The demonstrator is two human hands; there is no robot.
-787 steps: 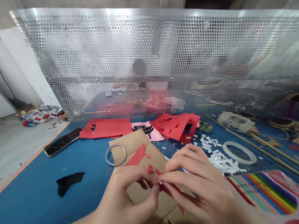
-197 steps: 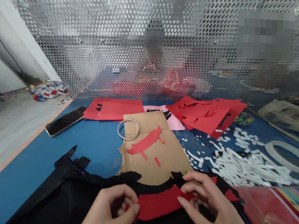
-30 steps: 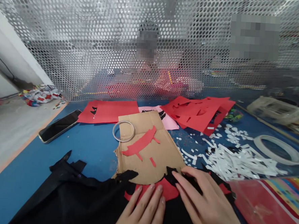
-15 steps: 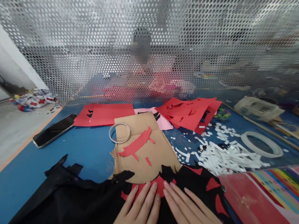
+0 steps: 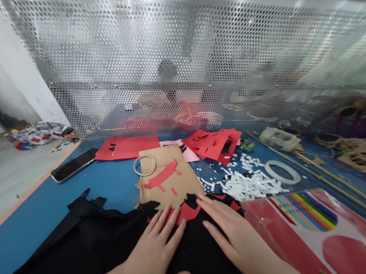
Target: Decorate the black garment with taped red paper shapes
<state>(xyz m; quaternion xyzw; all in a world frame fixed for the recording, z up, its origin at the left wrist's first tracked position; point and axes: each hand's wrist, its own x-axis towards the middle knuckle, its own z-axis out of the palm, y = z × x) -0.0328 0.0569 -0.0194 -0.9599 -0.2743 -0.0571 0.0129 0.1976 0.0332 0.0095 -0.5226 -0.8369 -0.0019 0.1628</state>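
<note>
At the near edge of the blue table mat [image 5: 32, 223], both hands lie open on a large black sheet [image 5: 108, 236], whose ragged cut edge overlaps the bottom of a cardboard piece [image 5: 179, 201]. The left hand [image 5: 154, 251] is flat with its fingers spread, the tips reaching the rim of a red paper shape [image 5: 186, 213] that lies on the sheet. The right hand [image 5: 235, 239] sits at about 3 o'clock from the left one, its straight fingers pointing toward 11 o'clock. Neither hand is clenched or grasping anything; both are released. They seem placed to smooth the sheet and hold it down, since it lies loose and rumpled at 9 o'clock from them.

At 12 o'clock the cardboard seems to serve as a cutting or work board, with red strips [image 5: 160, 179] and a metal ring [image 5: 144, 165] on it. Beyond it lie a red sheet [image 5: 126, 146], a pink sheet [image 5: 188, 154] and cut red sheets [image 5: 212, 143], apparently set aside within reach. White paper scraps [image 5: 248, 186] are heaped at 1 o'clock, and a phone [image 5: 74, 165] lies at 10 o'clock. A perforated metal screen [image 5: 187, 58] stands along the far side of the mat.
</note>
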